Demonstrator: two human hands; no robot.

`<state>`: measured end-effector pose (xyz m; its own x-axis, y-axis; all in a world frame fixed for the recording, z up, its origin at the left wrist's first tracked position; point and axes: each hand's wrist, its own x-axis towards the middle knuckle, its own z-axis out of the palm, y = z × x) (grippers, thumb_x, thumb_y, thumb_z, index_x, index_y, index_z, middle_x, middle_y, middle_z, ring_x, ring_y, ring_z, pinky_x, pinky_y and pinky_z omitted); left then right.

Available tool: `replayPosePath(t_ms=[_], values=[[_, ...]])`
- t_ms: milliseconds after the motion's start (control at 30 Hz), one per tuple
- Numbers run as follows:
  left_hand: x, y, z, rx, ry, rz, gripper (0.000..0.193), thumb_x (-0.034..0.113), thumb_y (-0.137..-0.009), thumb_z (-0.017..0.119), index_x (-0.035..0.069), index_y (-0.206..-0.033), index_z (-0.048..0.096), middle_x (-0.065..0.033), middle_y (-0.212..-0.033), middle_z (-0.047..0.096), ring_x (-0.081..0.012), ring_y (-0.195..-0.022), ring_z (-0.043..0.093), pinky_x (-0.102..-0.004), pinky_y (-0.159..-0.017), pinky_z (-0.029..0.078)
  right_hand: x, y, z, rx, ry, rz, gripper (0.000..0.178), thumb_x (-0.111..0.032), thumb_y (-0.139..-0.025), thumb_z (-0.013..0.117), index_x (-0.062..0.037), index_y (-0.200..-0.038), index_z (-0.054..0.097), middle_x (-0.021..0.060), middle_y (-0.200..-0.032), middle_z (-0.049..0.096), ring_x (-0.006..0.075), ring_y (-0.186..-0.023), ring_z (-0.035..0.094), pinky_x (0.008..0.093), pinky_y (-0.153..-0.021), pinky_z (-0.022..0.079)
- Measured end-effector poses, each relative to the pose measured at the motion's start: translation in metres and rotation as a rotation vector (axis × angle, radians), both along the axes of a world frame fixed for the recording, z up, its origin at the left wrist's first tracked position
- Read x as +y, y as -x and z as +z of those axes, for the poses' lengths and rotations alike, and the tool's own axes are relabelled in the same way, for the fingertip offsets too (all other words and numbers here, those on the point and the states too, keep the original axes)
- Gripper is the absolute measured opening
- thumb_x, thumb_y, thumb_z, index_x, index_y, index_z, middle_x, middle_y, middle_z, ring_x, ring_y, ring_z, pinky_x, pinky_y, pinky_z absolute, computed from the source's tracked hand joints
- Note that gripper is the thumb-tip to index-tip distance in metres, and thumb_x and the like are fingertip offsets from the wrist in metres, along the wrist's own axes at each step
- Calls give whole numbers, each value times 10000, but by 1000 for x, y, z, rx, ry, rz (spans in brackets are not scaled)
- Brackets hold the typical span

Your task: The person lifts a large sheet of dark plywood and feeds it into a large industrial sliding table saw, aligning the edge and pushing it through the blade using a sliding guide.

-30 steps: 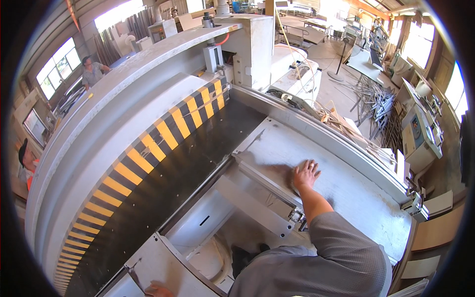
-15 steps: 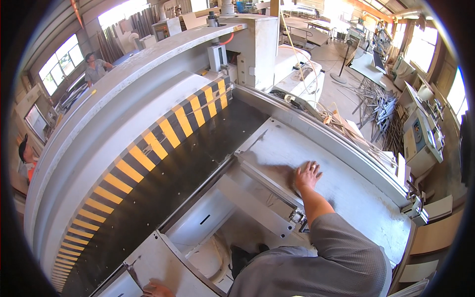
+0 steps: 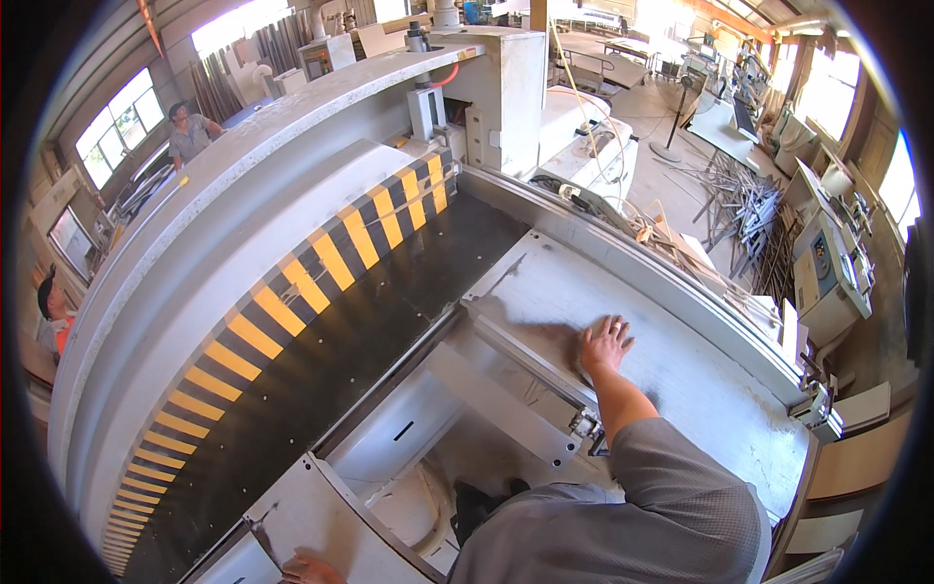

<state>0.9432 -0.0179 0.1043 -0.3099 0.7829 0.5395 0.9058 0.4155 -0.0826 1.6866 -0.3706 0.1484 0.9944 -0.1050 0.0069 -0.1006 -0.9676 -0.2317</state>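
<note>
My right hand [image 3: 605, 343] rests flat on a pale metal table [image 3: 700, 389] that extends from the machine, its fingers spread and nothing held. At the lower edge my left hand [image 3: 309, 567] lies on another metal table section [image 3: 311, 516]; it is partly cut off by the frame, and its visible fingers look stretched out on the surface. Between the two tables is a gap with metal brackets, where my feet show. Ahead runs the black bed [image 3: 321, 370] of a large grey machine, below a curved-looking guard [image 3: 282, 310] with yellow and black stripes.
A raised fence rail [image 3: 642, 263] borders the right table. Two people stand beyond the machine at left, one [image 3: 190, 136] farther back and one [image 3: 53, 311] nearer. A heap of metal strips [image 3: 759, 219] lies on the floor at right, near a control cabinet [image 3: 827, 258].
Both of my hands keep their places on the tables. The nearer person at the left edge has shifted slightly.
</note>
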Motion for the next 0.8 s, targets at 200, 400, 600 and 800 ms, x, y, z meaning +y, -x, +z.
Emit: replayPosePath(t_ms=[200, 400, 600, 800], values=[[1, 4, -4, 50, 38, -14, 648, 586, -1007, 403, 89, -1350, 638, -142, -1462, 590, -422, -1343, 504, -676, -1129, 308, 1, 2, 1, -2, -21, 6, 737, -476, -1039, 469, -75, -1634, 304, 162, -1730, 210, 357, -1617, 108, 610, -1279, 65], [3, 3, -8, 76, -25, -9, 646, 585, -1007, 404, 91, -1351, 640, -131, -1451, 598, -418, -1338, 511, -675, -1129, 311, 0, 1, 0, -1, -20, 1, 734, -474, -1041, 466, -75, -1636, 304, 162, -1730, 210, 356, -1618, 103, 608, -1280, 61], [4, 8, -10, -16, 3, 28, 688, 596, -1009, 399, 81, -1412, 614, -123, -1490, 570, -419, -1367, 481, -681, -1149, 282, 0, 0, -2, -1, -5, 8, 733, -480, -1043, 456, -72, -1633, 309, 163, -1728, 216, 360, -1616, 112, 611, -1278, 69], [2, -1, -2, -32, 90, 14, 694, 592, -1011, 408, 66, -1416, 610, -140, -1496, 564, -422, -1397, 464, -679, -1154, 278, -1, 1, -3, -11, -1, 2, 732, -479, -1042, 459, -71, -1632, 313, 165, -1724, 223, 363, -1613, 122, 611, -1277, 74]])
